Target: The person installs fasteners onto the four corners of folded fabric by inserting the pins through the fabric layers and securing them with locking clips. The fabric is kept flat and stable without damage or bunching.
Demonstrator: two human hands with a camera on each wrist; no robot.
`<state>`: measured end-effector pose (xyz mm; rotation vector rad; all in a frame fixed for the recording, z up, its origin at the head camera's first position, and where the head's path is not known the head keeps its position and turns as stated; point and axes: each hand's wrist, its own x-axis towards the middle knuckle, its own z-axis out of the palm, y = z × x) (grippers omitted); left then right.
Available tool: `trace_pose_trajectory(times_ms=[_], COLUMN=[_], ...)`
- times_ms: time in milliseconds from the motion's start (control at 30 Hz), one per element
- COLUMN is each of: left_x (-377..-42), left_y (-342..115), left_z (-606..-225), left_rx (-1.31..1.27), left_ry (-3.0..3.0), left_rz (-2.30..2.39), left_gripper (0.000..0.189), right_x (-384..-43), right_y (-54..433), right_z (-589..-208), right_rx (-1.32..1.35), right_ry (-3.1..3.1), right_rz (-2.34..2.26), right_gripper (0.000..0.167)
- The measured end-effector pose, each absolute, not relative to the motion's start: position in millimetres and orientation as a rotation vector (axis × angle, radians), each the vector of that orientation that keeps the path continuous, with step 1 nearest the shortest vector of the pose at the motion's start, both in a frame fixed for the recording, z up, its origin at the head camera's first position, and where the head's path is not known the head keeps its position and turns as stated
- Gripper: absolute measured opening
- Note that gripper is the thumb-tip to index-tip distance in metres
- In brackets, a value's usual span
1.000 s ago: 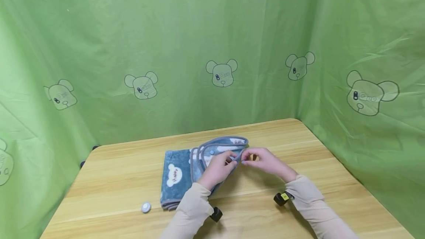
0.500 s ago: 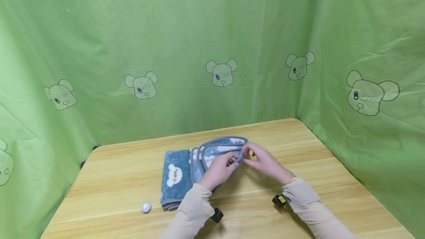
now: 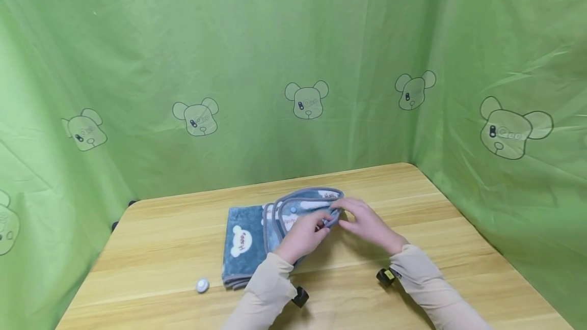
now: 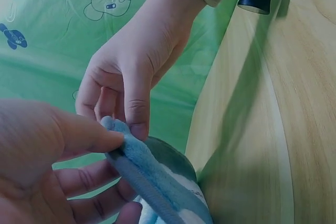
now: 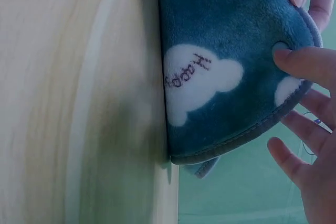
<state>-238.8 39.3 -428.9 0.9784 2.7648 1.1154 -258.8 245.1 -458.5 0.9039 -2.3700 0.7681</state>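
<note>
A folded teal plush blanket (image 3: 254,223) with white bear prints and grey piping lies on the table, its right corner raised. Thumb and fingers of my left hand (image 3: 302,236) pinch the lifted edge, seen close in the left wrist view. My right hand (image 3: 369,223) grips the same corner from the right, fingers over the flap. In the right wrist view, its thumb presses by a round teal snap button (image 5: 281,47) near the piped edge, other fingers behind the cloth. Another light blue snap (image 3: 293,210) shows on the upper layer.
A small round white-and-grey object (image 3: 202,285) sits on the wooden table (image 3: 151,248), left of the blanket. Green curtains (image 3: 247,55) with bear drawings hang behind and at both sides. A black wrist camera (image 3: 386,277) is strapped at the right sleeve.
My right hand has moved left onto the blanket's raised corner, its fingers now over the flap. My left hand keeps its pinch nearly in place.
</note>
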Motion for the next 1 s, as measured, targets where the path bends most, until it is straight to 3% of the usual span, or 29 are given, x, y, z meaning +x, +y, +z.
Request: trace_pose_trajectory(times_ms=[267, 1000], left_x=[-238, -235], left_y=[38, 10], left_z=[-429, -416], left_rx=[1.008, 0.953], left_ry=[2.770, 2.817], left_rz=[1.084, 1.023], left_gripper=[0.025, 0.025], right_x=[-258, -258], right_y=[246, 246], right_z=[-459, -459], right_rx=[0.942, 0.980], right_ry=[-2.391, -2.394], right_rz=[0.779, 0.780], right_gripper=[0.031, 0.028])
